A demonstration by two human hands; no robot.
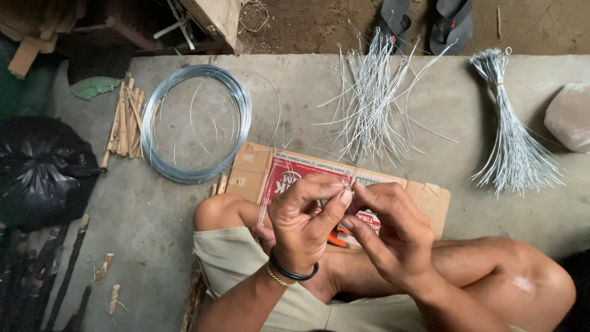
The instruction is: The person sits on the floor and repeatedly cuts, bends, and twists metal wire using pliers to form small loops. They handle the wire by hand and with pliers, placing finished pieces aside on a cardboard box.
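Two hands — left hand (304, 218), right hand (390, 230) — pinch one thin, shiny wire (265, 200).

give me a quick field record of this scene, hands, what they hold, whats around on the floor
setting: person seated cross-legged on grey concrete floor
left hand: pinches thin silver wire piece at fingertips
right hand: fingertips meet the same wire
under hands: flattened brown cardboard box, orange-handled tool partly hidden
far left: round coil of grey wire, bundle of short wooden sticks
far centre: loose pile of cut wires
far right: tied bundle of cut wires
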